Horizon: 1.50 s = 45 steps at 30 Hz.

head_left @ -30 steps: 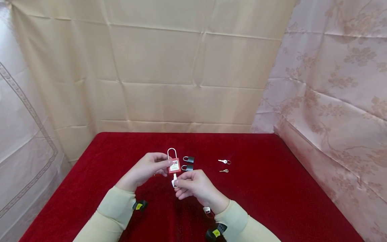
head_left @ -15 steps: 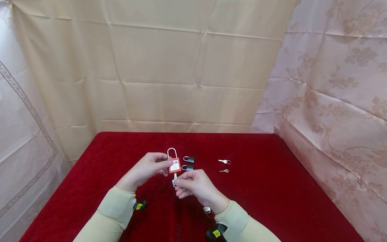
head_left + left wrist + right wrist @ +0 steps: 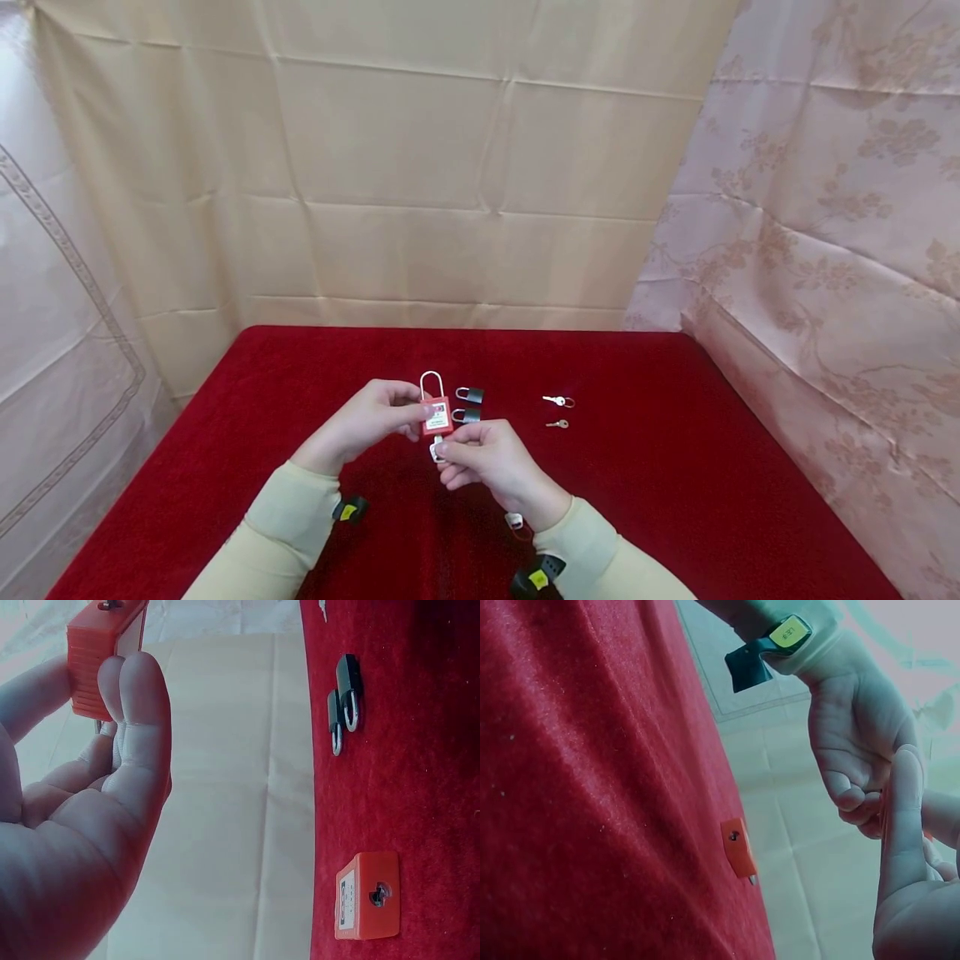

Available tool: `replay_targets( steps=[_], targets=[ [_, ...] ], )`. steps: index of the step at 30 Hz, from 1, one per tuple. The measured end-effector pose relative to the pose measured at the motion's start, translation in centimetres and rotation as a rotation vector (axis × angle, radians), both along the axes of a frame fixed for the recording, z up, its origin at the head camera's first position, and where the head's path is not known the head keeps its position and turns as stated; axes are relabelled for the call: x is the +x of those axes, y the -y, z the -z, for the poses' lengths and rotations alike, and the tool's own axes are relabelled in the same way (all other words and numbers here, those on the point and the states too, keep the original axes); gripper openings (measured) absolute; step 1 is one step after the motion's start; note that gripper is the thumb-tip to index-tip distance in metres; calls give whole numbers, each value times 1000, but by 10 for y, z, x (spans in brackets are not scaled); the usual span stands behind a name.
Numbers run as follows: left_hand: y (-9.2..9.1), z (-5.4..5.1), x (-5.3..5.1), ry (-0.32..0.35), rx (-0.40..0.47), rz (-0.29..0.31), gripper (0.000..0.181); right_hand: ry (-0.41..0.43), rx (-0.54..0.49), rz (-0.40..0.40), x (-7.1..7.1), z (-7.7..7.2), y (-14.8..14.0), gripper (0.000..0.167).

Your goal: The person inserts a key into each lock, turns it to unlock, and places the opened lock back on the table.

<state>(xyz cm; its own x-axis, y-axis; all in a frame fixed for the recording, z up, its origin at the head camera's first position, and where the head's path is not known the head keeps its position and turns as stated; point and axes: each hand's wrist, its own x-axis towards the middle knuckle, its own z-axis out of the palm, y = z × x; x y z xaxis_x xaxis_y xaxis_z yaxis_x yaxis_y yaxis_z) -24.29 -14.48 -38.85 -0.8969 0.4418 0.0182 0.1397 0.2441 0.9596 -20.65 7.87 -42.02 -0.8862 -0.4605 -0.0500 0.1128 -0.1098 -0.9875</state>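
Observation:
My left hand grips a red padlock with a white label, its long shackle pointing up, above the table. Below its body, my right hand pinches a silver key by the head between thumb and fingers. The key's blade meets the padlock's underside; how deep it sits I cannot tell. Just past the held padlock lie two small black padlocks. The left wrist view shows a second red padlock on the table, keyhole facing the camera; the right wrist view shows this red padlock too.
To the right on the red cloth table lie a key on a ring and a small key. Another key with a red ring lies beside my right wrist. Beige curtains hang behind.
The red padlock has shifted slightly right and toward me. Less of the key's blade shows below it now. The key's head has changed its angle a little, while my right hand has barely moved.

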Motion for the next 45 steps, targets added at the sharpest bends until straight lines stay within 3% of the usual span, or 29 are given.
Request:
replay_targets(
  steps=[24,34,39,45],
  targets=[
    [-11,-2,2,1,90,-2,31,-1,-32,134,1,-3,-2,18],
    [-17,1,-1,117,223,-38,29,-21,-23,153,-2,-3,-6,17],
    [-17,3,-1,153,223,-41,30,-25,-21,167,-1,-5,-6,17],
    [-19,2,1,139,210,-42,29,-36,-18,156,-4,-4,-7,19]
  ],
)
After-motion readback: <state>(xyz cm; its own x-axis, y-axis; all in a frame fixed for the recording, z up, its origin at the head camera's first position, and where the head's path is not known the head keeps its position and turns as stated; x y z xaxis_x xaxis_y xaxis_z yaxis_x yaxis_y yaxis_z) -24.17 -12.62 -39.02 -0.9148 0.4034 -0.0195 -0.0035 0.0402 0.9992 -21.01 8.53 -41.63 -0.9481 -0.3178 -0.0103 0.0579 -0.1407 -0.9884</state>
